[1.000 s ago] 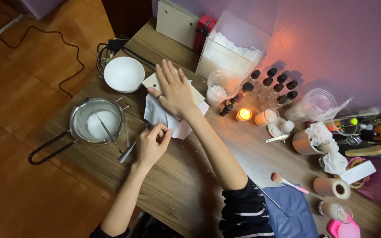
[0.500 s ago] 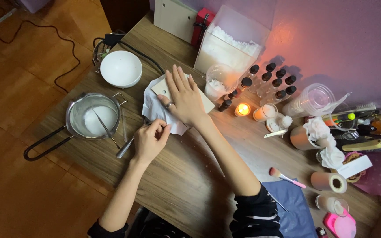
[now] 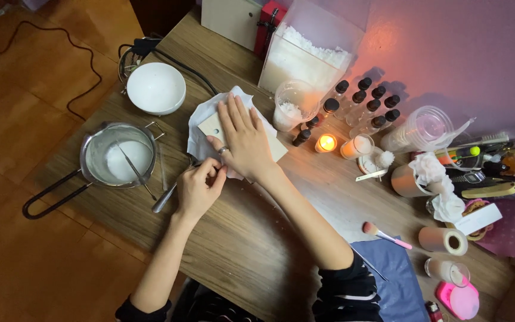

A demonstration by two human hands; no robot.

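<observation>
Right hand (image 3: 245, 140) flat on white cloth (image 3: 201, 128), left hand (image 3: 198, 188) pinching its edge w/ saucepan (image 3: 117, 156) & lit candle (image 3: 326, 143) nearby

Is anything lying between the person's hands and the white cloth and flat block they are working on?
Nothing visible does. The right hand lies flat on the pale block and white cloth; the left hand pinches the cloth's near edge beside a metal tool.
</observation>
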